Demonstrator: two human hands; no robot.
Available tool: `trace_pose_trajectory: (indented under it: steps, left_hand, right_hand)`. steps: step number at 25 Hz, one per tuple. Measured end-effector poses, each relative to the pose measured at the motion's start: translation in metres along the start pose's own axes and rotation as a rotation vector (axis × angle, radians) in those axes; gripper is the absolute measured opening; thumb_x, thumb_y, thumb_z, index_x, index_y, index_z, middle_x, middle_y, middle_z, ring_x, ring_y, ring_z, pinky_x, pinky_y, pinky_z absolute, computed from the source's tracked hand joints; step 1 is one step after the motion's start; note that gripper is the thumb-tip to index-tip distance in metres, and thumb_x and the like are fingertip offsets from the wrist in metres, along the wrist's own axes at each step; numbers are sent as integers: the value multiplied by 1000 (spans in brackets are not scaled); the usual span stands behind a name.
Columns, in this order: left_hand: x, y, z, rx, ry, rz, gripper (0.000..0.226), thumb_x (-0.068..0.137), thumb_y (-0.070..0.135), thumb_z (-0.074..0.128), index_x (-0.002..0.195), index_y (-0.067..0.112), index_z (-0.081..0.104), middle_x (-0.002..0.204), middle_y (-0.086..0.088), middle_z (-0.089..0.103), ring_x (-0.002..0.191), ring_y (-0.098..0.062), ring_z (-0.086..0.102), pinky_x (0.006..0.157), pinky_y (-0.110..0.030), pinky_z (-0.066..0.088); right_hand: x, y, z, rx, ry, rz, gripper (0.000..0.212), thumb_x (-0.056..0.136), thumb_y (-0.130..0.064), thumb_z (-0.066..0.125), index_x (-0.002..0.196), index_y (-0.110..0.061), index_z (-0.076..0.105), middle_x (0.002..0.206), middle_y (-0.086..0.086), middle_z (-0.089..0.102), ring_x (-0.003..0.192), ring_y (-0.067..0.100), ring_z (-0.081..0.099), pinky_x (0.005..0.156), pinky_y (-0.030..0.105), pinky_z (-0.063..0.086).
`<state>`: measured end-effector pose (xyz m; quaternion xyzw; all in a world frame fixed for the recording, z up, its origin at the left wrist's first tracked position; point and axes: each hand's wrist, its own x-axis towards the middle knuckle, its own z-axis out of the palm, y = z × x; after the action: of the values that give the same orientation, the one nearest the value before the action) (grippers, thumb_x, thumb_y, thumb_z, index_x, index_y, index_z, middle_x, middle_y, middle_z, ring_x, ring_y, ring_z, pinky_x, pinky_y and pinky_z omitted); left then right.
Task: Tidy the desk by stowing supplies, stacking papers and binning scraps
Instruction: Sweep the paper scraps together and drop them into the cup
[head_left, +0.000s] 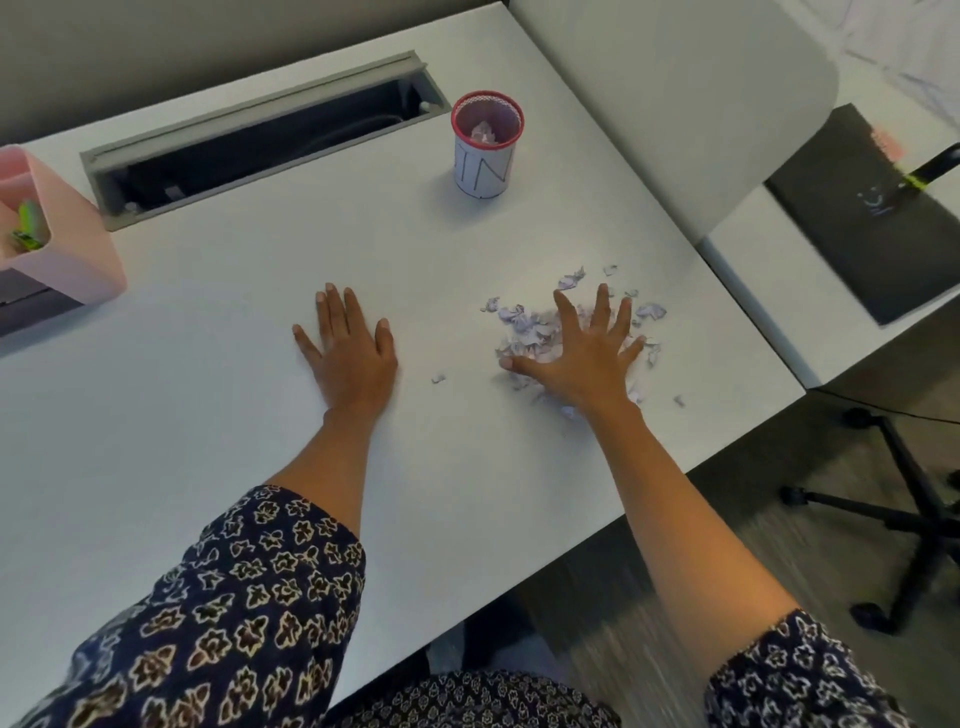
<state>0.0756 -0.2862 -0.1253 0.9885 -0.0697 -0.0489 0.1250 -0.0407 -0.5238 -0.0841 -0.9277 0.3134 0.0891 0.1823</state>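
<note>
- Your right hand lies spread flat on the pile of paper scraps, grasping nothing.
- Your left hand rests flat on the bare desk, empty.
- The bin cup stands far behind, scraps inside.
- The pink organiser sits far left.

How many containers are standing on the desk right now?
2. The red-rimmed mesh cup stands at the far middle with scraps inside; the pink organizer sits at the far left edge, partly cut off. Others may lie outside the view.
</note>
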Motion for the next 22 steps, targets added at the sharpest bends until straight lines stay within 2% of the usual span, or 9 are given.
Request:
trace_pose_trajectory:
  steps: [2, 5, 9, 11, 13, 15, 19, 21, 22]
  left_hand:
    - [4, 7, 2, 6, -2, 60, 60, 101, 39, 25, 154, 11, 16, 163, -7, 7, 150, -20, 2, 119, -54, 0]
    - [6, 13, 4, 6, 18, 95, 58, 101, 38, 25, 154, 14, 17, 163, -5, 8, 150, -19, 4, 119, -54, 2]
    - [5, 12, 6, 0, 50, 82, 57, 101, 38, 27, 153, 16, 21, 162, -5, 12, 150, -17, 7, 119, -53, 3]
    - [4, 12, 6, 3, 57, 76, 57, 100, 38, 27, 153, 16, 21, 162, -4, 13, 150, -17, 9, 120, -52, 4]
    - [5, 12, 5, -7, 58, 70, 57, 100, 38, 28, 153, 17, 22, 162, -4, 14, 150, -17, 10, 120, -52, 4]
    - [5, 12, 4, -16, 57, 67, 57, 100, 38, 28, 153, 18, 22, 162, -3, 14, 150, -16, 10, 120, -52, 4]
    - [5, 15, 2, -20, 61, 55, 57, 99, 38, 30, 152, 20, 23, 162, -1, 14, 149, -15, 11, 120, -50, 4]
    - [6, 15, 2, -33, 55, 49, 56, 99, 38, 31, 152, 21, 23, 162, 0, 14, 149, -14, 10, 120, -50, 3]
    - [6, 15, 2, -36, 54, 45, 56, 99, 38, 32, 152, 21, 24, 162, 0, 14, 149, -13, 10, 120, -50, 3]
  right_hand:
    - [3, 4, -2, -3, -137, 18, 120, 53, -92, 54, 152, -44, 4, 161, 5, -19, 144, 39, -25, 107, 71, -6]
    - [3, 1, 6, -14, -194, -69, 116, 56, -87, 58, 150, -48, 4, 161, 2, -18, 144, 38, -24, 107, 71, -6]
    - [-1, -14, 20, 22, -105, -219, 88, 75, -63, 68, 149, -45, 23, 163, 4, 0, 147, 40, -9, 112, 66, 3]
    - [-5, -22, 27, 106, 15, -318, 64, 84, -36, 71, 142, -33, 45, 160, 9, 20, 145, 46, 7, 112, 64, 22]
    - [-8, -28, 31, 178, 83, -368, 41, 88, -11, 65, 128, -22, 62, 153, 9, 37, 142, 45, 22, 97, 56, 45]
    - [-9, -30, 34, 134, 144, -418, 33, 85, 0, 64, 113, -17, 70, 144, 8, 50, 136, 40, 37, 74, 45, 56]
    - [5, -28, 32, 6, 276, -538, 26, 65, 6, 79, 85, -10, 73, 108, 7, 71, 99, 33, 64, 47, 28, 52]
    - [15, -28, 30, -1, 308, -555, 26, 64, 9, 77, 84, -8, 74, 94, 6, 73, 85, 30, 63, 48, 24, 46]
    - [20, -30, 25, 93, 301, -509, 24, 70, 9, 73, 87, -8, 75, 93, 6, 73, 85, 29, 63, 55, 24, 46]
